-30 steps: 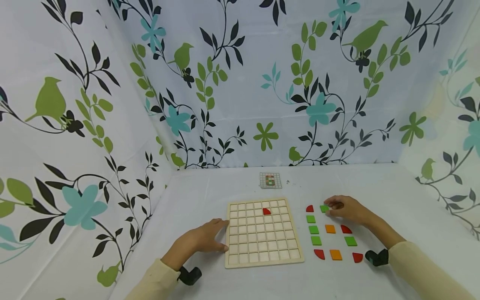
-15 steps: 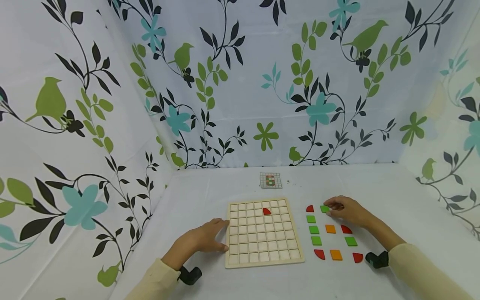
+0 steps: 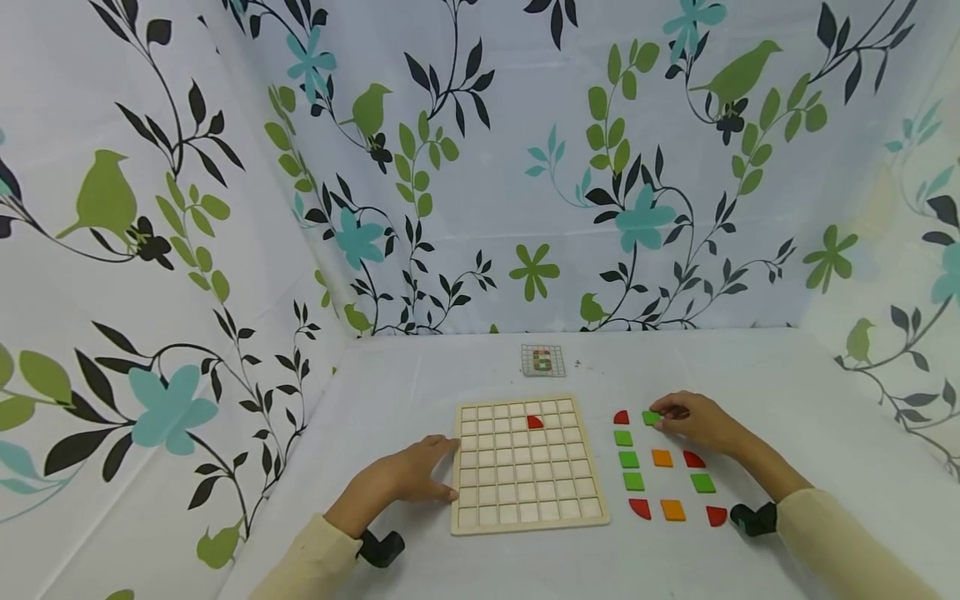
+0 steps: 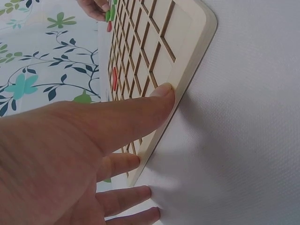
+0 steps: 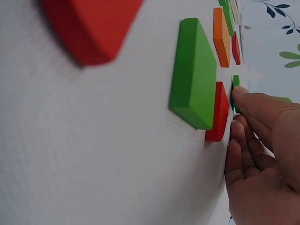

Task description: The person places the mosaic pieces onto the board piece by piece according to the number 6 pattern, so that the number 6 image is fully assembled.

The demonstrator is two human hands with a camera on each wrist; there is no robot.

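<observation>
My left hand (image 3: 412, 473) rests along the left edge of the wooden grid board (image 3: 604, 523). In the left wrist view its thumb lies on the board's rim, with the other fingers fairly straight beside the edge. One red quarter-round tile (image 3: 535, 422) sits in a cell near the board's top. Right of the board, my right hand (image 3: 699, 418) pinches a green square tile (image 3: 650, 417) by its right side, low at the tabletop. The right wrist view has the thumb against that green tile (image 5: 236, 80), the other fingers curled below.
Several loose tiles lie right of the board: green squares such as the tile (image 3: 628, 459), orange squares like the tile (image 3: 672, 510), and red quarter-rounds like the tile (image 3: 716, 516). Behind the board lies a small printed grid card (image 3: 542, 361). A patterned curtain (image 3: 480, 192) backs the table.
The head view has shifted very slightly. Both hands and all the tiles stay where they were.
</observation>
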